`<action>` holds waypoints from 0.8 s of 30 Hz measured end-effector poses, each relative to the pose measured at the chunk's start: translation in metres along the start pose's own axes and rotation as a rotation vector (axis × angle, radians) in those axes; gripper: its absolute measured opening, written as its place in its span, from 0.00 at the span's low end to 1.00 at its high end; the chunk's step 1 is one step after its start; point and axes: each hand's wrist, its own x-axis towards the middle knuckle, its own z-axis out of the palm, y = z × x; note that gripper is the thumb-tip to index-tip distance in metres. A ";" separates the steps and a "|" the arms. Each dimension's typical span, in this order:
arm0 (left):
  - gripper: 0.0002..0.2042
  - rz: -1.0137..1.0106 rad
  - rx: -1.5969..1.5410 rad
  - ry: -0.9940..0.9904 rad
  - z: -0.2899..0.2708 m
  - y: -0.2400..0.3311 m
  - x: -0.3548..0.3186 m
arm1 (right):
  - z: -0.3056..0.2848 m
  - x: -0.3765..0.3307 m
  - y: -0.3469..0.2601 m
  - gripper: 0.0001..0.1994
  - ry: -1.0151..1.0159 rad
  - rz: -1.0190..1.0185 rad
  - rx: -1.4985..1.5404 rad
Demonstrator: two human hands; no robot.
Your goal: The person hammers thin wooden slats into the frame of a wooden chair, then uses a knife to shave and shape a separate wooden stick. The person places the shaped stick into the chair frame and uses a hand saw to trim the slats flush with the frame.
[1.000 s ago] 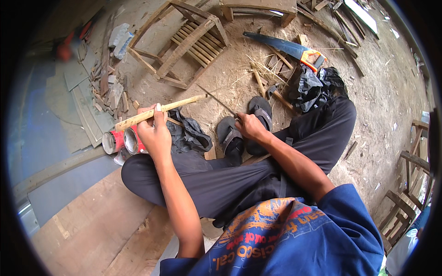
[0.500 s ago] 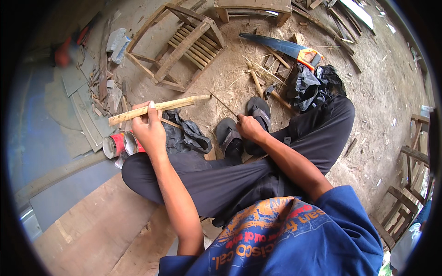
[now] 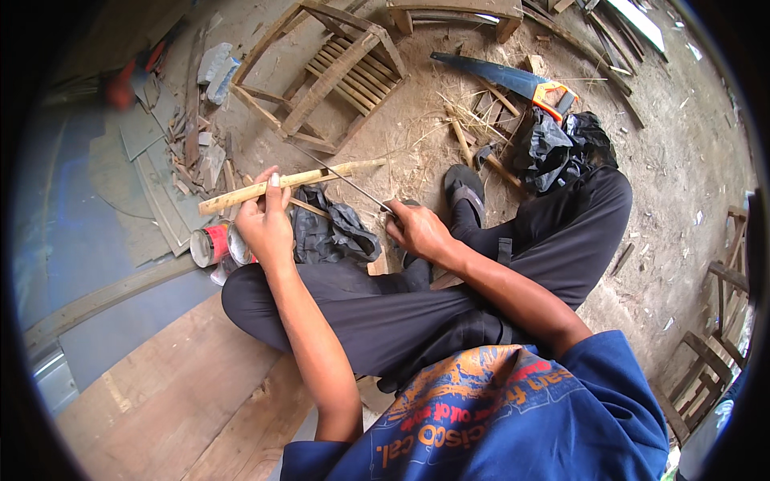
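Note:
My left hand (image 3: pixel 268 220) is closed around a pale split-bamboo strip (image 3: pixel 301 179), its thumb on top. The strip lies roughly level, its thicker end to the left and a thin tip to the right. In my right hand (image 3: pixel 422 232) is a long thin blade (image 3: pixel 354 187), apparently a knife turned almost edge-on; the fist covers its handle. The blade slants up and left across the strip's right part; whether it touches is hard to tell. Under the strip, near my left knee, lies crumpled black plastic (image 3: pixel 333 228).
Ahead stands a small slatted wooden frame (image 3: pixel 329 80). A handsaw (image 3: pixel 493 76) lies ahead to the right, with a hammer (image 3: pixel 499 168) and another black plastic bag (image 3: pixel 553 152) nearer me. Red cans (image 3: pixel 210 244) sit by my left knee. Wooden chairs (image 3: pixel 706 353) are at the right edge.
My right hand has moved left and slightly down, bringing the blade from beyond the strip's right tip to a slant across it. The left hand keeps hold of the strip. The whole view has shifted slightly.

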 end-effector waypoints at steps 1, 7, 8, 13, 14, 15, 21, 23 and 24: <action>0.12 -0.008 0.008 0.003 -0.002 0.000 -0.001 | 0.003 -0.001 0.006 0.13 -0.006 0.042 -0.020; 0.12 -0.028 0.001 0.002 -0.012 -0.003 -0.009 | -0.004 -0.002 0.007 0.12 -0.093 0.170 -0.095; 0.12 -0.021 -0.010 0.007 -0.012 -0.005 -0.009 | -0.005 -0.006 -0.001 0.12 -0.073 0.131 -0.132; 0.12 -0.022 -0.018 -0.013 -0.010 -0.005 -0.008 | -0.006 -0.003 0.038 0.12 -0.123 0.291 -0.224; 0.12 -0.007 -0.024 -0.002 -0.009 -0.004 -0.005 | -0.006 -0.003 0.040 0.12 -0.114 0.241 -0.200; 0.11 -0.002 -0.029 0.014 -0.007 -0.005 -0.006 | -0.009 -0.004 0.030 0.12 -0.115 0.194 -0.177; 0.10 0.002 -0.013 -0.054 -0.009 -0.003 -0.004 | -0.006 -0.003 0.052 0.12 -0.109 0.263 -0.124; 0.10 -0.011 -0.027 -0.031 -0.009 -0.001 -0.006 | -0.011 -0.002 0.025 0.13 -0.100 0.214 -0.066; 0.10 -0.018 -0.035 -0.023 -0.008 0.002 -0.008 | -0.012 -0.002 0.014 0.13 -0.094 0.192 -0.037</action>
